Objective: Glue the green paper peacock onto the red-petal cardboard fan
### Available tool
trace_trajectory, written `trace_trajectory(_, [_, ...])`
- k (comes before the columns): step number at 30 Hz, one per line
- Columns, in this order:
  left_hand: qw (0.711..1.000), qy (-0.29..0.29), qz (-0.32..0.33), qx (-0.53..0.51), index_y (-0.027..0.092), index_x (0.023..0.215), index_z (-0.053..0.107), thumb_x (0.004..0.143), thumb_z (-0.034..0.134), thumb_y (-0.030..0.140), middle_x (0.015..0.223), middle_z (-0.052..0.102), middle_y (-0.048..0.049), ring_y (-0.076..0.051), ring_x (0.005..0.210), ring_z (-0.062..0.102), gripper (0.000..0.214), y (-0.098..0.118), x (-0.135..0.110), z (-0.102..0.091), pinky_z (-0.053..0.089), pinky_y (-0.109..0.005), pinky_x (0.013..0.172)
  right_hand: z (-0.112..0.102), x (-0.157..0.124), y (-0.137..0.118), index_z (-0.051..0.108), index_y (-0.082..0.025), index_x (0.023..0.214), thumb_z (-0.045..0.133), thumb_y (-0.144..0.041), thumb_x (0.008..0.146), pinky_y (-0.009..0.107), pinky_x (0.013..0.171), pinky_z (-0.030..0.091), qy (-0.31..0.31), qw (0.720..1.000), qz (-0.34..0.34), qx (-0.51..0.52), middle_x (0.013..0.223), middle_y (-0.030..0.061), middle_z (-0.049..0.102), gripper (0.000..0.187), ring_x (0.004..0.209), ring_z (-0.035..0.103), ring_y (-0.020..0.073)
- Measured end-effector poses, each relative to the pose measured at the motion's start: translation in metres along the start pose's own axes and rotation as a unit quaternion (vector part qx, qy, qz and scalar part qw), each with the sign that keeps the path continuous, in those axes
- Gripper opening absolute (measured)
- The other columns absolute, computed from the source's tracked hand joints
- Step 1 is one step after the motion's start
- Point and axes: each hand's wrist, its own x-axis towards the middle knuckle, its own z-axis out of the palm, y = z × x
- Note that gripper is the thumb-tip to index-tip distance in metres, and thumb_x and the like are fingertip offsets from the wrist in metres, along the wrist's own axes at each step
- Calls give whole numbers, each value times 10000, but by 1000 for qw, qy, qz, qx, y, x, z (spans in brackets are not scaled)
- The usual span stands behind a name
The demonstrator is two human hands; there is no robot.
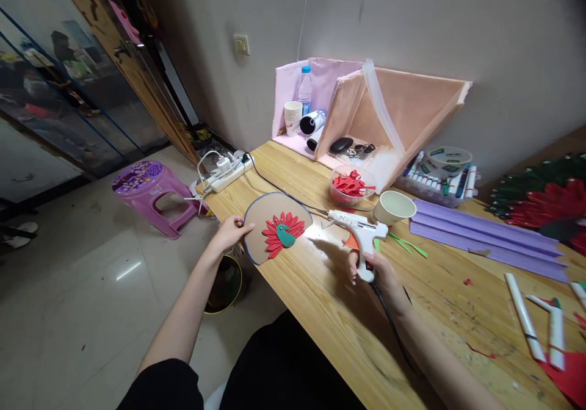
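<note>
My left hand [234, 232] pinches the left edge of a round brown cardboard disc [259, 215] with a dark blue rim. On the disc sits a bird figure with a green body [285, 237] and red petal-like feathers [275, 250] fanned around it. My right hand [372, 268] is wrapped round the handle of a white hot glue gun [361, 227], whose orange trigger [351, 241] shows. Its nozzle points left, toward the disc but apart from it. Just behind the gun stand a paper cup [396, 207] and a clear bowl of red pieces [351, 185].
A power strip [229, 175] lies at the table's left corner, its cable crossing behind the disc. Purple folded paper [485, 239], green strips [407, 244] and white markers [524, 315] lie to the right. A pink stool [158, 199] and a bin [224, 285] stand below.
</note>
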Motion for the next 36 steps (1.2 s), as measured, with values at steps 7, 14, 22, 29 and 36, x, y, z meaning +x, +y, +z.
trace_trajectory(7, [983,-38,-41,-172,149,830,616,587,737,501,822,703,-77,-202,737,650,444,-5,-36,-31,506,-293,653,3,6,-16,579,-160,664,520,-432,795,258,504,400,-19,996,-81,-41,582,14,548,307,520,477,130])
trace_trajectory(14, [882,54,130,-450,204,1010,629,735,708,324,1065,689,-58,-178,985,633,310,20,-61,-1,472,-295,898,45,24,-32,607,-169,812,676,-287,760,286,653,488,85,984,-152,-29,739,-3,597,145,658,586,135])
trace_trajectory(22, [818,32,135,-559,328,1019,646,717,733,322,1025,692,37,-102,902,631,314,51,-72,74,479,-238,854,89,8,-69,626,-190,901,678,-251,765,292,668,505,188,938,-274,-99,854,27,667,157,748,636,166])
trace_trajectory(29, [839,-13,130,-528,309,1008,648,738,707,360,1052,678,16,-125,942,615,281,58,-63,91,467,-275,883,75,7,-81,626,-188,856,665,-289,764,301,696,501,238,921,-283,-121,842,37,673,141,766,635,182])
trace_trajectory(36, [850,-40,122,-511,283,946,645,763,676,374,1073,681,5,-136,979,614,207,63,-70,98,458,-280,902,68,13,-84,592,-187,734,646,-342,777,252,560,435,222,935,-236,-145,664,11,602,170,638,574,159])
